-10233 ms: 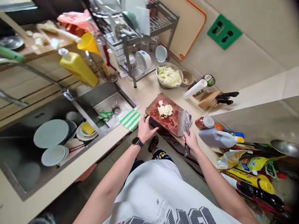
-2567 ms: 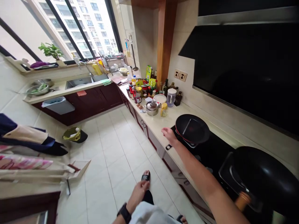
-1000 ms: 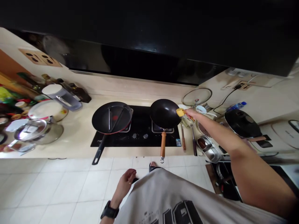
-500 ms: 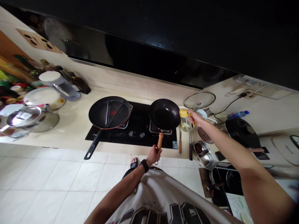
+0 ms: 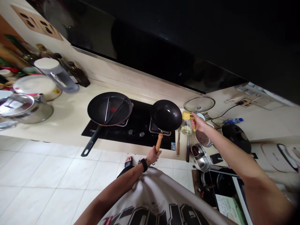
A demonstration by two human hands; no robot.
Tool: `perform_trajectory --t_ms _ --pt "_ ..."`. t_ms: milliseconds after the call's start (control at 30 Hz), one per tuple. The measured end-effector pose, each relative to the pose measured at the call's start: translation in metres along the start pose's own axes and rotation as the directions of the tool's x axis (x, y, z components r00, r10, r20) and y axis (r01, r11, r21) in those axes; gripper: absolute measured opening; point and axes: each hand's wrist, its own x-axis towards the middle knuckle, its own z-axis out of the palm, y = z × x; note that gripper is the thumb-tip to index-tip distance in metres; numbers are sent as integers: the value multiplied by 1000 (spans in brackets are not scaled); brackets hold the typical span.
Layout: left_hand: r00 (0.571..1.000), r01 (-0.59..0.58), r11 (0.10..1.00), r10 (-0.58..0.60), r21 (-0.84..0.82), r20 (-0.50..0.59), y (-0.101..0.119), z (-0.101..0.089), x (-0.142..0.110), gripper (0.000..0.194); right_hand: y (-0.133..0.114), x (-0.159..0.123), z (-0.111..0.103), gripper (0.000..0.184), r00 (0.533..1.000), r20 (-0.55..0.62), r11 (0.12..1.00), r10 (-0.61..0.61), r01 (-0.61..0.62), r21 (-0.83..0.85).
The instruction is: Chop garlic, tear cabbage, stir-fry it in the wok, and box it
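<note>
Black wok [image 5: 166, 115] on the hob just ahead of the left hand [image 5: 152, 155], closed firmly around its wooden handle [image 5: 158, 142] for steadiness; right hand [image 5: 199, 122] gripping a yellow-capped glass jar [image 5: 187, 125] beside the wok.

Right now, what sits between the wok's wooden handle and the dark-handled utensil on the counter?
In the head view, going right from the wok's wooden handle: a small blue packet, then a wooden-handled utensil, then the dark-handled utensil.
</note>
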Motion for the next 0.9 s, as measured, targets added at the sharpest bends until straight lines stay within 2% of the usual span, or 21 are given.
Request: perform_trajectory --t_ms 167,333,467,600,733,900 --pt "999 36 999 -36 1 14 3 -1 0 43 -15 -4 14 47 998 56 998 41 -44 55" --pt "1000 25 1000 -25 3 8 3 -2 1 40 -18 0 32 40 993 56 994 105 -105 5" --pt "1000 25 1000 -25 10 9 4 -5 1 35 -15 -5 32 41 989 61 990 134 -131 -56" --pt "998 64 998 -64 -11 5 5 -8 0 35 -15 -10 28 50 993 72 996 92 -90 -25" --pt "997 75 997 -75 4 -26 5 -9 -1 31 -18 -9 34 49 990 128 998 56 -56 0" --pt "999 15 993 -21 -118 -49 0 -19 -14 35 -11 -4 41 39 980 139 980 143 -120 -161"
